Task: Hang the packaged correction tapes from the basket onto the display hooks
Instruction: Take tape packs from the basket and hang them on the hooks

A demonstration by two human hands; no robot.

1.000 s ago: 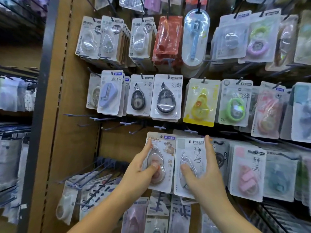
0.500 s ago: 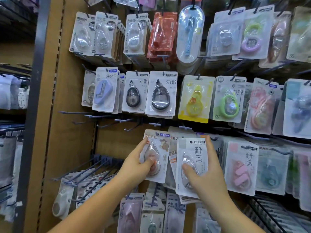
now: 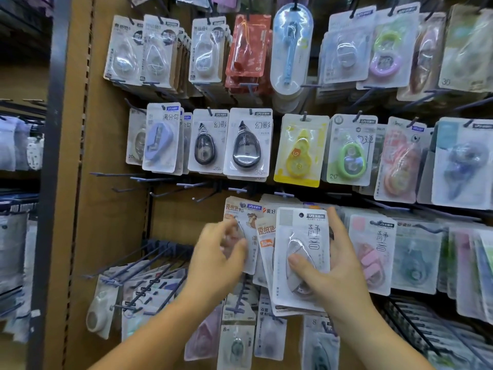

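My right hand (image 3: pixel 338 273) grips a white packaged correction tape (image 3: pixel 306 236), thumb on the clear blister and fingers behind its right edge. It holds the pack in front of the third row of hanging packs. My left hand (image 3: pixel 218 255) is motion-blurred, its loosely curled fingers in front of a brown-labelled correction tape pack (image 3: pixel 249 217) that hangs in that row. The hand does not appear to clasp the pack. A matching white pack with a pink tape (image 3: pixel 372 252) hangs just right of the held one.
Rows of packaged correction tapes fill the brown pegboard (image 3: pixel 112 209). Bare hooks (image 3: pixel 160 179) stick out left of the hands, more (image 3: pixel 160 252) lower left. A dark upright post (image 3: pixel 53 156) bounds the left side. A black wire grid (image 3: pixel 426 332) lies at the bottom right.
My left hand has slipped off the brown-labelled pack and moved down-left. My right hand has drawn the white pack outward and a little left, over the neighbouring packs.
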